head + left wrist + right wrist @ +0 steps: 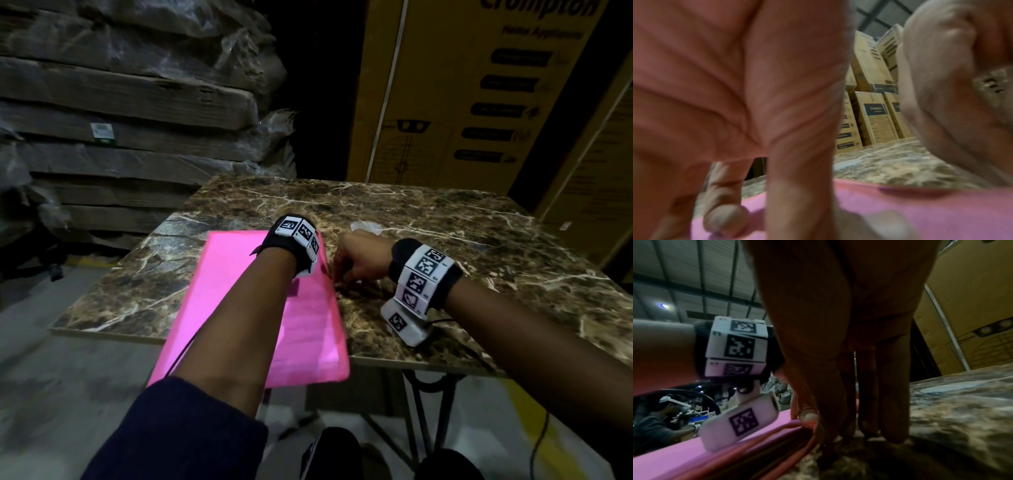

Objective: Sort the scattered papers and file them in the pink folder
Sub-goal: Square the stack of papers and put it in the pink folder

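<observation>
The pink folder (pixel 239 274) lies on the marble table (pixel 445 219), and its near end hangs over the table's front edge. Printed papers (pixel 308 318) show through its translucent cover. In the head view my left hand is hidden behind its wristband (pixel 298 240), over the folder's far right corner. In the left wrist view the left hand (pixel 760 219) presses straight fingers (pixel 725 219) down on the folder (pixel 920 211). My right hand (pixel 346 270) is at the folder's right edge. Its thumb and index finger (pixel 809 417) pinch that layered edge (pixel 777 443), while the other fingertips touch the table.
A pale round mark (pixel 366 226) sits on the table beyond my hands. Tall cardboard boxes (pixel 462 85) stand behind the table at the right. Wrapped slabs (pixel 120 102) are stacked at the left. A person (pixel 653 426) works in the background.
</observation>
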The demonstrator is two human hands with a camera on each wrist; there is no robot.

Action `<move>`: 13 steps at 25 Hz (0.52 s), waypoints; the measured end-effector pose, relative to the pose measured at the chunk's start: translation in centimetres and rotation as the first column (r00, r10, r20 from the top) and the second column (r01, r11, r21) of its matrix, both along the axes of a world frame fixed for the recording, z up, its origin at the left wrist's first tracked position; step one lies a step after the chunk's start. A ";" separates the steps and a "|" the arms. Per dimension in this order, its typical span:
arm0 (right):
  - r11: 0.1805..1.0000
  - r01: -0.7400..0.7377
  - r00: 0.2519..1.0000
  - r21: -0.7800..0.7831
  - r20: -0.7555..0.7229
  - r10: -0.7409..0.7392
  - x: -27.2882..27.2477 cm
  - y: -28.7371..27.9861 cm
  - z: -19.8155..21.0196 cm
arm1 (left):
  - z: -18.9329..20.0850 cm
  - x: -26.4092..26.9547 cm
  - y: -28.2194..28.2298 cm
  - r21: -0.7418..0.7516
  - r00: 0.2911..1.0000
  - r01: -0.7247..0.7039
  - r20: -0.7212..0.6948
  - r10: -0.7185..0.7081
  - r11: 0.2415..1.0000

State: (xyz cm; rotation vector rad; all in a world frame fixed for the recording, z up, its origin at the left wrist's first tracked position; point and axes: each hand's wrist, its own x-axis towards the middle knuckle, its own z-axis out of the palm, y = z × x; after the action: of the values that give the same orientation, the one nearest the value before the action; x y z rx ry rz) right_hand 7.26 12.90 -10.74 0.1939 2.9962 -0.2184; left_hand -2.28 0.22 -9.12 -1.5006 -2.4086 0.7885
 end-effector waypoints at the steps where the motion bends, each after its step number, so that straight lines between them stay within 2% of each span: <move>1: 1.000 0.002 1.000 0.006 -0.012 -0.002 0.2 -0.2 0.1 | -0.2 0.1 0.0 0.008 0.999 0.026 -0.020 -0.026 1.000; 3: 1.000 0.018 1.000 0.019 -0.022 -0.017 0.6 -0.6 0.3 | -0.8 0.5 -0.3 0.008 0.999 0.049 -0.024 -0.049 0.999; 5: 0.999 0.016 1.000 0.048 -0.026 -0.015 0.8 -1.0 0.5 | -1.3 0.8 -0.6 0.002 0.999 0.015 0.041 -0.015 1.000; 8: 0.997 0.011 0.999 0.082 -0.044 -0.008 1.2 -1.9 0.8 | -2.1 1.4 -1.5 -0.011 0.974 -0.069 0.216 0.070 0.998; 10: 0.992 0.020 0.999 0.123 -0.049 -0.014 1.4 -2.6 1.0 | -3.0 1.7 -2.2 -0.037 0.960 -0.067 0.269 0.075 0.997; 13: 0.987 0.015 0.999 0.157 -0.038 -0.009 2.0 -3.5 1.2 | -3.9 2.0 -2.5 -0.093 0.973 -0.055 0.220 0.075 0.994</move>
State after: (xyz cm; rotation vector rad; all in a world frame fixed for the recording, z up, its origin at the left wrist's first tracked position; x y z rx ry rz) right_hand 9.24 9.37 -9.54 0.2263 3.0502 0.0144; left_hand -0.29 -2.32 -13.05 -1.6295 -2.6288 0.7847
